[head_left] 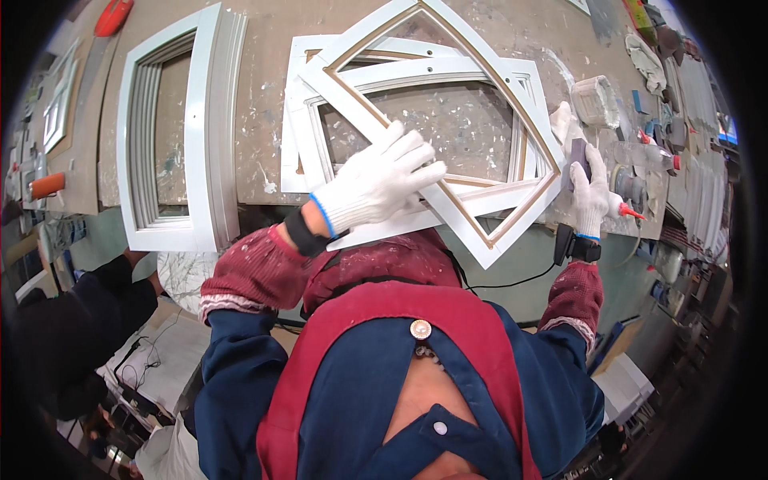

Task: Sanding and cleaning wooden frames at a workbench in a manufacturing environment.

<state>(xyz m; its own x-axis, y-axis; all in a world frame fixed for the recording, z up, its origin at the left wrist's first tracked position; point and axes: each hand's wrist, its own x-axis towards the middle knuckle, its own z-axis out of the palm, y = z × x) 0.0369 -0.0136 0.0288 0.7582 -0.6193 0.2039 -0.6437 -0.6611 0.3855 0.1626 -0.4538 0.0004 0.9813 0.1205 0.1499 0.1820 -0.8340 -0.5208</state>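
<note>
My left hand (382, 172), in a white knit glove with a blue cuff edge, lies over the near-left rail of a white rectangular frame (459, 225); its fingers are stretched and apart. This frame has a brown inner edge and lies turned at an angle on other white frames (374, 232). Beside its right corner, my right hand (590, 196), gloved the same way, grips a small grey-purple block (579, 156) that looks like a sanding block. I cannot tell whether the block touches the frame.
A stack of white frames (204, 120) stands on the worktable (260, 96) at left. To the right are a pale cup-like container (596, 102), a bottle with a red nozzle (628, 210) and a crumpled cloth (645, 62). A black cable (512, 283) hangs near the table's front edge.
</note>
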